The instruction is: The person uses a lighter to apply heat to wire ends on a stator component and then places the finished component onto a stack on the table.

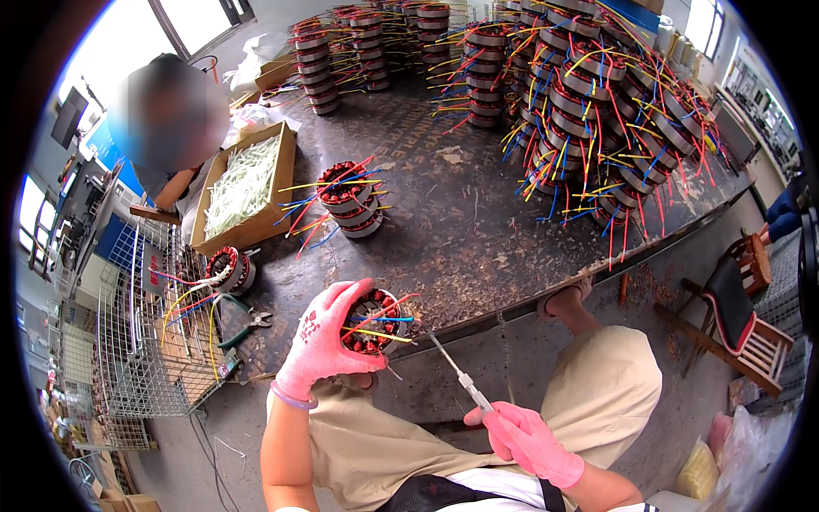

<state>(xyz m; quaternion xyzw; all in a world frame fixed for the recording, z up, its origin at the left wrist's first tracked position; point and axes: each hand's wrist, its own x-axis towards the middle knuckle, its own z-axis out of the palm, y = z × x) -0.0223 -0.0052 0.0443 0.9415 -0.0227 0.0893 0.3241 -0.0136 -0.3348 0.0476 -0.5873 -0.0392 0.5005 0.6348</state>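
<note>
My left hand (317, 340), in a pink glove, grips a motor stator (394, 328) at the table's near edge. Red windings line the ring, and red, blue and yellow leads stick out to the right. My right hand (531, 442), gloved too, is closed round a slim tool (467, 386) with a pale handle and a thin metal shaft. The shaft points up and left toward the stator, its tip apart from it. Left of the held stator lie a pair of pliers (247, 322) and another stator (230, 271) with white sleeving and coloured leads.
A cardboard box (285, 183) of white tubes stands at the left of the dark worn table (426, 256). Near it is a short stator stack (354, 209); tall stacks (572, 111) crowd the back right. A wire basket (145, 333), a person (175, 119) and a chair (734, 307) surround the table.
</note>
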